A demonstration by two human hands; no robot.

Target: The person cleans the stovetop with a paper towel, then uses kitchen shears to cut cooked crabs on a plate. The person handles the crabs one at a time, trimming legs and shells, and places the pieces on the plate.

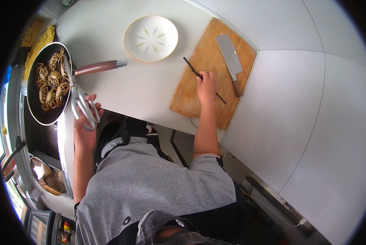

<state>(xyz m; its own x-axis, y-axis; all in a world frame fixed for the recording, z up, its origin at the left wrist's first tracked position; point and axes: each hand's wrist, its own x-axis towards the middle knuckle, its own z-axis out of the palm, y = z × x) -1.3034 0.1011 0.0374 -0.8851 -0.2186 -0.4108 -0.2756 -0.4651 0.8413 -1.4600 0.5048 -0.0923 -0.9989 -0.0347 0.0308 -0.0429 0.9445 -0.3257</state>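
My left hand holds silver metal kitchen scissors by the handles. Their blades point away from me, over the near side of a dark frying pan. Several small cooked crabs lie in that pan. Its brown handle reaches right over the counter. Over a wooden cutting board, my right hand has its fingers closed around black chopsticks; whether one or two is unclear. A cleaver with a wooden handle rests on the board, right of that hand.
A white plate with a leaf pattern stands between pan and board. A glass lid lies at the left, near the dark hob. Yellow cloth lies behind the pan. White panels border the counter on the right.
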